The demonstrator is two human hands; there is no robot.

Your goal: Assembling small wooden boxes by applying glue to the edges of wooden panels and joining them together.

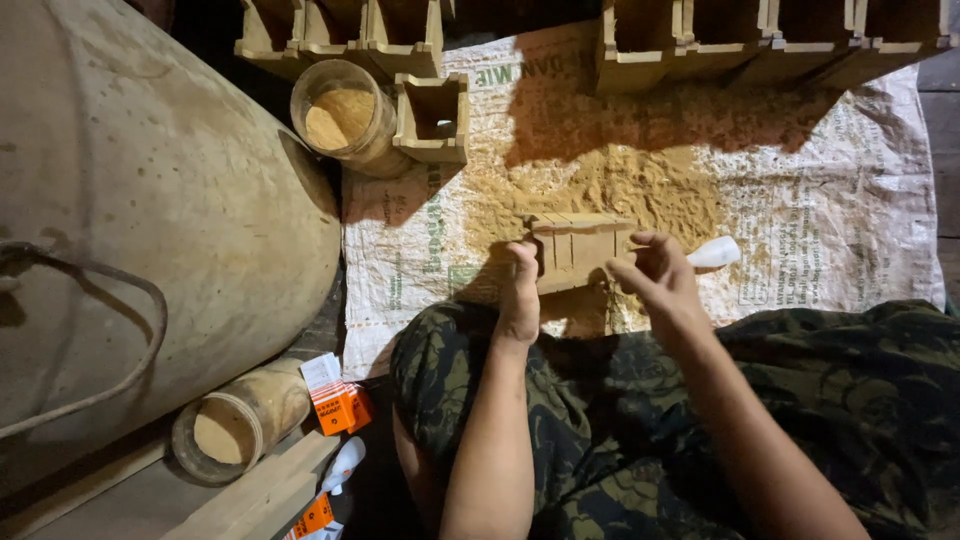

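- You are sitting low, in camouflage trousers [600, 430], looking down at both bare hands meeting over a small wooden box [578, 247].
- Your left hand [520, 290] is bracing the box's left end: the thumb is pressing up against that end, so the left grip is pinching the box and keeping it steady above your knees.
- Your right hand [655, 275] is working at the box's right end, fingers curled loosely toward it; you cannot tell whether these fingers are pinching the wood or only touching it. A small white bottle [715, 252] is lying just beyond this grip, against the fingertips, its nozzle pointing away to the right; whether the hand is holding it is unclear.
- The box is being held with its slatted top facing the camera, likely so you are seeing the joints while handling them.
- Beneath and beyond the grip, a white woven sack [830, 200] is spread on the floor, catching a scatter of sawdust [620, 180].
- Further beyond the grip, finished open wooden boxes [770, 40] are standing in a row, with more [340, 35] to the left.
- Left of the grip, a jar of sawdust [340, 115] is standing beside one separate box [435, 115], within easy reach.
- Far left, a large rounded vessel [150, 220] is filling the frame; near your left elbow, a second sawdust jar [235, 425] is lying beside small orange cartons [340, 405].
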